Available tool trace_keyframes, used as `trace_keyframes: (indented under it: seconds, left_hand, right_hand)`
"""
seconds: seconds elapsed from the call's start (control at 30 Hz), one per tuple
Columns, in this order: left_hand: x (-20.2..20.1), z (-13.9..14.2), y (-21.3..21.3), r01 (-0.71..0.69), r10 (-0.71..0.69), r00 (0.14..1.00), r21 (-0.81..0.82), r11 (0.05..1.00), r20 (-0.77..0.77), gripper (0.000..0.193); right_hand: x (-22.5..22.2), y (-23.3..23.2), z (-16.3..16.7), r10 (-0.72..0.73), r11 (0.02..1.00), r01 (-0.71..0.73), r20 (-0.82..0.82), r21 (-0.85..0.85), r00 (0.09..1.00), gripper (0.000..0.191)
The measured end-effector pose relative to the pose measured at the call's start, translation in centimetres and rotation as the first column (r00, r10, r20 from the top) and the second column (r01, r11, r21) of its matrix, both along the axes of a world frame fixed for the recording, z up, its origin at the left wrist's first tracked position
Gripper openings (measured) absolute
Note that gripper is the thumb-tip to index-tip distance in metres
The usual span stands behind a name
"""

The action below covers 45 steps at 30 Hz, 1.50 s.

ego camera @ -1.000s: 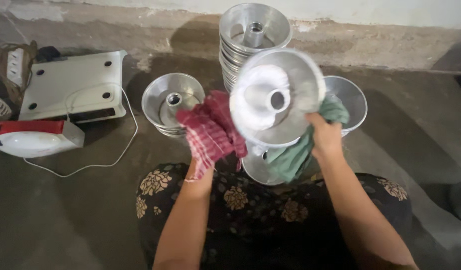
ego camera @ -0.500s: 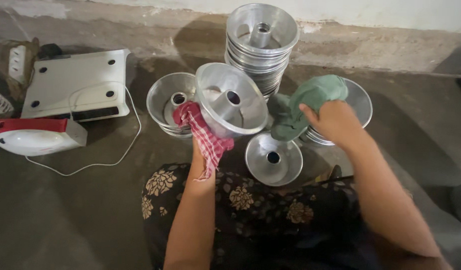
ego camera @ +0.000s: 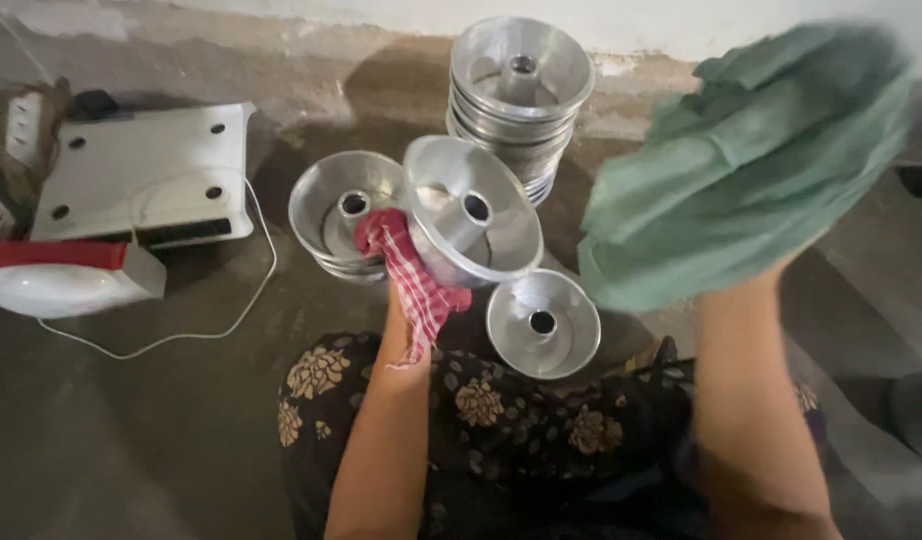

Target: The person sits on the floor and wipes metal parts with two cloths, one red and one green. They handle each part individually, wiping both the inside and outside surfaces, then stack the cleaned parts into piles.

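The left hand (ego camera: 399, 300) is gripping a tilted aluminium ring mould (ego camera: 471, 210) through a red checked cloth (ego camera: 406, 275); the fingers are hidden under the cloth, so how they are curling cannot be told, only that hand and cloth are closing on the mould's rim. The held mould is hanging above the floor with its open side and centre tube facing up toward the camera. The cloth is draping down from its lower left edge over the wrist.

The right hand is raised close to the camera, well to the right of the held mould, and is wrapped in a blurred green cloth (ego camera: 751, 160) that is covering it completely; whether its fingers are clenching or spreading cannot be told.

Just left of the held mould, a short stack of ring moulds (ego camera: 331, 215) is sitting on the floor, partly behind it. Just behind it, a taller stack of moulds (ego camera: 521, 85) is standing against the wall. Just below and right of it, a single small mould (ego camera: 541, 322) is lying on the floor beside the person's floral-patterned lap (ego camera: 501, 420). Well to its left, a white flat appliance (ego camera: 146, 170) and a red and white device (ego camera: 61, 278) are lying on the floor, with a white cord (ego camera: 211, 325) trailing between them.
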<state>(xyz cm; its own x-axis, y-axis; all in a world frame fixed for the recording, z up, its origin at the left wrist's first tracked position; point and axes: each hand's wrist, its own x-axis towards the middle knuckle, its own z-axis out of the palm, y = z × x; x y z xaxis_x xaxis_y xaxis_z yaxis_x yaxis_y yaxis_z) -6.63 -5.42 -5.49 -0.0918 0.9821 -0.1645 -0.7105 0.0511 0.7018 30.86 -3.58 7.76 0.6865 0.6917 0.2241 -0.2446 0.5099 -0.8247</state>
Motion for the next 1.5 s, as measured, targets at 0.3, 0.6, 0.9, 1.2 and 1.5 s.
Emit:
trace_keyframes:
  seconds: [0.3, 0.6, 0.9, 1.2, 1.5]
  left_hand:
    - [3.3, -0.1, -0.9, 0.089, -0.074, 0.975, 0.06, 0.994, -0.209, 0.032]
    - [4.5, -0.1, -4.4, 0.2, -0.145, 0.904, 0.098, 0.975, -0.402, 0.032]
    - [4.2, 3.4, -8.1, 0.297, 0.349, 0.544, 0.564, 0.771, -0.763, 0.031]
    - [2.7, 3.0, -5.9, 0.203, -0.025, 0.909, 0.39, 0.898, -0.416, 0.036]
    - [3.5, 7.3, -9.9, 0.245, 0.411, 0.708, 0.746, 0.619, -0.574, 0.035]
  right_hand:
    - [-10.7, -3.4, -2.1, 0.496, 0.837, -0.436, 0.119, -0.332, 0.86, 0.04]
    - [-18.1, -6.7, -7.5, 0.473, 0.834, -0.369, 0.875, -0.409, 0.1, 0.035]
    - [-16.0, -3.6, -3.6, 0.921, 0.377, -0.779, 0.293, -0.502, 0.257, 0.032]
    - [-17.9, -5.7, -8.7, 0.484, 0.83, -0.385, 0.863, -0.403, 0.141, 0.03]
    - [-15.5, -4.2, -3.7, 0.918, 0.387, -0.768, 0.293, -0.51, 0.268, 0.029]
